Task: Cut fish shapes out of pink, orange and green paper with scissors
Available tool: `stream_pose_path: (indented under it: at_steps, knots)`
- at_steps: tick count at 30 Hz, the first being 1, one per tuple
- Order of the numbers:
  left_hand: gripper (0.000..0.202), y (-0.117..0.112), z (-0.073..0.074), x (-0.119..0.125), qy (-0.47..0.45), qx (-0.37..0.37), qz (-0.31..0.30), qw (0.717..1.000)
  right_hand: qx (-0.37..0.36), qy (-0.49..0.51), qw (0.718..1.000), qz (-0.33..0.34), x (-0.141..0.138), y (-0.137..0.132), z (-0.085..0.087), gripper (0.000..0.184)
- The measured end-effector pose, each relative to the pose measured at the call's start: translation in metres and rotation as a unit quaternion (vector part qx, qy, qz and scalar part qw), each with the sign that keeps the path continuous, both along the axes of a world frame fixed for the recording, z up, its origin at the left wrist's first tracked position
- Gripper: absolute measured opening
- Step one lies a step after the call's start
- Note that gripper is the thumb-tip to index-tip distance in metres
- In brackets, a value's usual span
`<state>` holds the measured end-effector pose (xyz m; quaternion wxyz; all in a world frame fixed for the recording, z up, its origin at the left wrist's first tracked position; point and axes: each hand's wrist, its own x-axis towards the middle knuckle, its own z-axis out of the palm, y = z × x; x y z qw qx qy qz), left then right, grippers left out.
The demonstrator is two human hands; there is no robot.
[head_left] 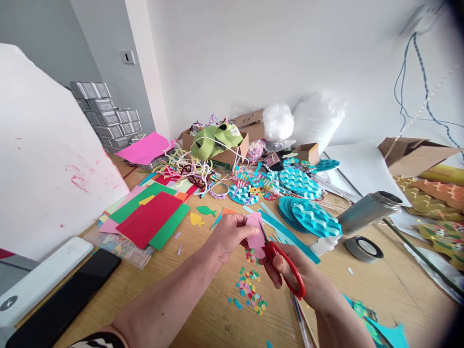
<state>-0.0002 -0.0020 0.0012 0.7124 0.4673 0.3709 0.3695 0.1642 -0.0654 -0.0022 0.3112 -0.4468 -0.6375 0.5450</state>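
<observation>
My left hand [232, 237] pinches a small piece of pink paper [255, 231] between thumb and fingers. In my right hand [293, 270] are red-handled scissors [297, 280], their blades meeting the right edge of the pink paper. Below the hands, many small coloured paper dots [250, 292] lie scattered on the wooden table. A green paper fish [206, 210] and a yellow paper fish [196, 219] rest to the left of my left hand. Pink paper scraps lie close to them.
Coloured paper sheets [148, 220] are piled at left, near a black phone [65, 299] and a white power bank [47, 278]. Blue wavy discs [315, 216], a white glue bottle [325, 245], grey tape [363, 248] and a metal flask [369, 211] stand right. Craft boxes [224, 157] line the back.
</observation>
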Motion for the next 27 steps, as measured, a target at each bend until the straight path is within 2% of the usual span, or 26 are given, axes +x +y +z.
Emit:
stream_pose_path:
  at_steps: [7,27]
  knots:
    - [0.025,0.0002,0.0003,-0.0003,-0.019,-0.033,-0.005,0.999,-0.004,-0.005,1.0,-0.011,-0.0014,-0.0002,0.0019,0.063]
    - [0.026,0.0005,-0.001,-0.0002,-0.009,-0.017,-0.003,1.0,-0.008,-0.001,1.0,-0.019,-0.0024,-0.0013,0.0019,0.061]
